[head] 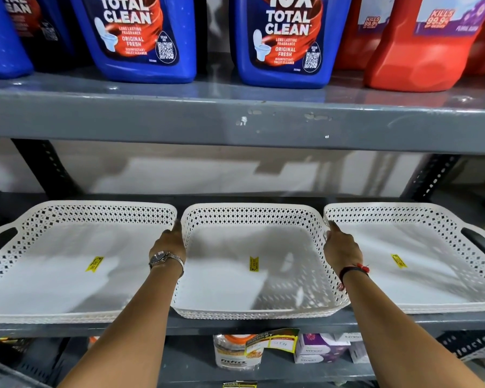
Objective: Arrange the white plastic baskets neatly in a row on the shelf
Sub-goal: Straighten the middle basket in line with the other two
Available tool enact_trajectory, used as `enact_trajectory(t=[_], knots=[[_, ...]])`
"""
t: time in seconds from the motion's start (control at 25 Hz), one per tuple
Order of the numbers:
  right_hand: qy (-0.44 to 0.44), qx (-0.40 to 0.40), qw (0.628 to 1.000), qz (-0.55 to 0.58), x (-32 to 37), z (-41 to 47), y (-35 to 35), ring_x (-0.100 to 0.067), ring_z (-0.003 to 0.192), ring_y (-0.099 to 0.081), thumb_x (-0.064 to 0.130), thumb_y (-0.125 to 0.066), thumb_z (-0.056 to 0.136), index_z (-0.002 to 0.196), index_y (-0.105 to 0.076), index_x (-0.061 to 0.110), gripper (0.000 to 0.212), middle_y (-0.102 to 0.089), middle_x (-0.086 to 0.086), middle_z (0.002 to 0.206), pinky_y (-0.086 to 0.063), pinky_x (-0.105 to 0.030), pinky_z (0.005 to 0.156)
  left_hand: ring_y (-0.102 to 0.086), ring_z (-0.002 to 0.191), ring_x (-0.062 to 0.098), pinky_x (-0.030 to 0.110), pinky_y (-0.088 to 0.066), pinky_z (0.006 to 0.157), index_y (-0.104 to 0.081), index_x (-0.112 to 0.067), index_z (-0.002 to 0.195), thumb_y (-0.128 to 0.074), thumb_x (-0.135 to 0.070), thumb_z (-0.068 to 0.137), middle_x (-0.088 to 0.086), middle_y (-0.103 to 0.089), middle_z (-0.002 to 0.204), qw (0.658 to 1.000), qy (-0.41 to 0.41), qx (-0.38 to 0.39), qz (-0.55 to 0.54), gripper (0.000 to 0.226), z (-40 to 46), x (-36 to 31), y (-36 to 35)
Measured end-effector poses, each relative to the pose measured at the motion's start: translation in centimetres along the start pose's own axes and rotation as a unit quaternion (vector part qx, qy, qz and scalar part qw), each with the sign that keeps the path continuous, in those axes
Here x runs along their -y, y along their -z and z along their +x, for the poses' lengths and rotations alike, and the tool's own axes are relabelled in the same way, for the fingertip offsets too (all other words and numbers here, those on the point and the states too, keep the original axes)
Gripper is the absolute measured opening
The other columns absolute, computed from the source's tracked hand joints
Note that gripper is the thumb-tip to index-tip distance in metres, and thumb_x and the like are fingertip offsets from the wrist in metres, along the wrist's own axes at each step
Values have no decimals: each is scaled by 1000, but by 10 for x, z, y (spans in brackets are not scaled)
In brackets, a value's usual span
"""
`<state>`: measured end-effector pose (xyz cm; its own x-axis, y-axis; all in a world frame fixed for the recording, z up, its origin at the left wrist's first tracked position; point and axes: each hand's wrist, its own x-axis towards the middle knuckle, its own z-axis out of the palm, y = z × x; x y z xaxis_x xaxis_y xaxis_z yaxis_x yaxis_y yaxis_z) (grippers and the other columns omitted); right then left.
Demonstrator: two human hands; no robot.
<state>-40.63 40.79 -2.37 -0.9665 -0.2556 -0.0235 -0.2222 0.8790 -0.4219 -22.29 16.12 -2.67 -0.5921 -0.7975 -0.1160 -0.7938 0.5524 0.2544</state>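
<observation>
Three white perforated plastic baskets stand side by side on the grey shelf (235,322): a left basket (67,289), a middle basket (221,284) and a right basket (431,278). Each has a yellow price sticker on its floor. My left hand (170,242), with a wristwatch, grips the middle basket's left rim in the gap beside the left basket. My right hand (340,247), with a dark wrist thread, holds the middle basket's right rim next to the right basket. The fingertips of both hands are hidden behind the rims.
The shelf above (235,121) carries blue toilet cleaner bottles (140,37) and red bottles (420,51). Below, a lower shelf holds a jar (235,354) and small boxes (319,348). Black slotted uprights (431,177) stand behind the baskets.
</observation>
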Motion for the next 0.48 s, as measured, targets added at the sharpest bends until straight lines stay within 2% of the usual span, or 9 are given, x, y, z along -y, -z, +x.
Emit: enact_trajectory(t=[0.2, 0.28, 0.4, 0.48], knots=[[1, 1, 1000, 2, -1, 1, 0, -42, 109, -57, 18, -28, 98, 142, -33, 19, 44, -57, -26, 122, -46, -40, 86, -55, 119, 34, 41, -48, 95, -7, -22, 151, -35, 4, 91, 17, -48, 136, 1000, 6, 1, 6, 72, 3, 0, -2], [-2, 3, 1000, -10, -3, 2, -1, -41, 110, -57, 19, -28, 98, 142, -33, 19, 44, -57, -25, 123, -46, -39, 86, -53, 121, 35, 42, -47, 96, -9, -20, 152, -33, -3, 95, 17, -45, 139, 1000, 4, 6, -5, 64, 2, 1, -2], [6, 4, 999, -35, -2, 2, -2, -38, 113, -55, 21, -28, 98, 141, -32, 16, 43, -57, -20, 126, -46, -40, 86, -42, 131, 34, 44, -42, 101, -11, -16, 151, -28, -22, 100, 15, -35, 147, 1000, 0, 12, 2, 54, -1, 1, 3], [17, 1, 997, -79, -1, 0, -2, -36, 120, -50, 25, -28, 98, 143, -29, 13, 46, -52, -18, 132, -45, -42, 89, -28, 140, 32, 42, -31, 110, -10, -13, 151, -28, -29, 100, 13, -23, 155, 999, -10, -13, 50, 57, -5, 0, 6]])
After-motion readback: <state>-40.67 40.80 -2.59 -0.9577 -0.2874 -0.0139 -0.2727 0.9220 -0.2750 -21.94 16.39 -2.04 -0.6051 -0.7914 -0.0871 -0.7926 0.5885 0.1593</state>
